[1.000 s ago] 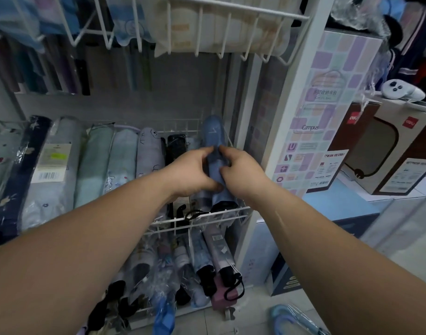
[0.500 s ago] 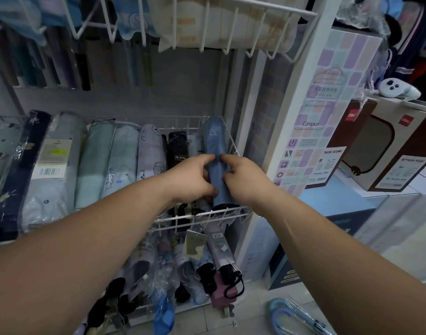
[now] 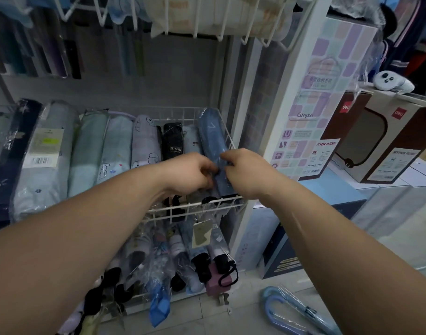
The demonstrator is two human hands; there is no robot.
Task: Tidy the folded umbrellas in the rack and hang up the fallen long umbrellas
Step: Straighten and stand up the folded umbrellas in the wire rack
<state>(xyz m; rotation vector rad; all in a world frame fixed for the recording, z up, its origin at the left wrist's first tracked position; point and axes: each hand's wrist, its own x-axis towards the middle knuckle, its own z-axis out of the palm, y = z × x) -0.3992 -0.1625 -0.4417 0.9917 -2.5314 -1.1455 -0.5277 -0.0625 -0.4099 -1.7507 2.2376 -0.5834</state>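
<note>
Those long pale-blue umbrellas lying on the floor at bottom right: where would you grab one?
Take a long umbrella by its curved handle, reaching down from above. They lie flat on the floor, crooks toward the rack and unobstructed; the shafts sit in clear plastic and run out of view.

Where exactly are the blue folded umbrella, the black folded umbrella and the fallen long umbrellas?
blue folded umbrella (image 3: pixel 212 134): head view, upper wrapped body.
black folded umbrella (image 3: pixel 173 134): head view, body above label.
fallen long umbrellas (image 3: pixel 303 313): head view, wrapped shaft on floor.
</note>
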